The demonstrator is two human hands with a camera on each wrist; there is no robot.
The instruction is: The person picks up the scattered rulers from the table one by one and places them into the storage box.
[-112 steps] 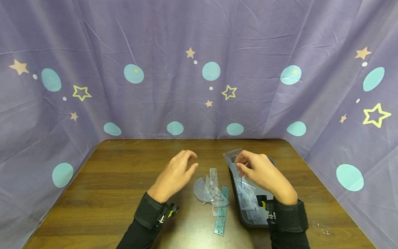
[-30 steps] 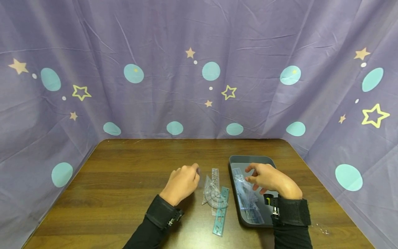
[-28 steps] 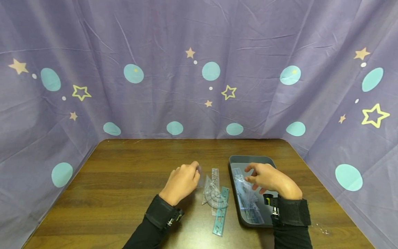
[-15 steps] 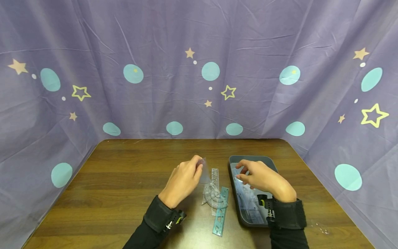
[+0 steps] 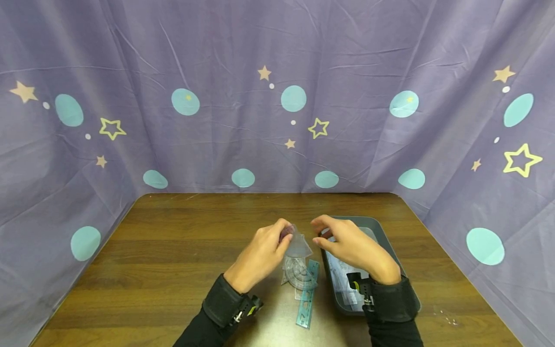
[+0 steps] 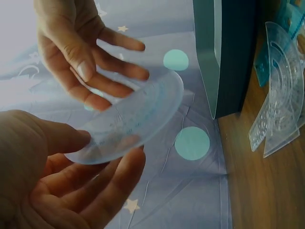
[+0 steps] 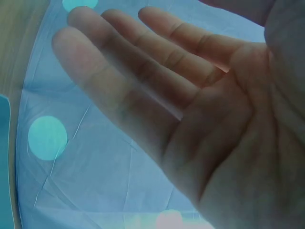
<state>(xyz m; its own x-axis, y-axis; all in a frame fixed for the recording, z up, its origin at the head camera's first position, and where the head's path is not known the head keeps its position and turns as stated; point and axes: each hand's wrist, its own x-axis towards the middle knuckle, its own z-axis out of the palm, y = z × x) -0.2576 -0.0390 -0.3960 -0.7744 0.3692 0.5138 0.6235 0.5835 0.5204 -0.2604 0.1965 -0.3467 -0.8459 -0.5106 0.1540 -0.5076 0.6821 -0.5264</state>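
My left hand [image 5: 260, 253] pinches a clear protractor [image 6: 138, 119] by one end, thumb on top and fingers beneath, raised above a small pile. My right hand [image 5: 357, 248] is by the tray's left edge, fingers apart and nothing in them; its palm [image 7: 224, 129] shows in the right wrist view. In the left wrist view it faces the protractor, and I cannot tell if a fingertip touches it. Below lie a second clear protractor [image 5: 299, 273], a teal ruler [image 5: 305, 308], and a clear ruler [image 5: 298, 295] and a set square [image 5: 284, 277], both partly covered.
A dark grey tray [image 5: 378, 229] stands right of the pile, with several clear drawing pieces [image 5: 340, 279] inside. Small clear bits [image 5: 446, 316] lie on the wooden table [image 5: 182, 250] at the right. A purple curtain [image 5: 217, 144] surrounds the table's back and sides.
My right hand let go of a clear flat piece over the tray and has since moved left. My left hand took one protractor from the pile, lifted it and brought it rightward.
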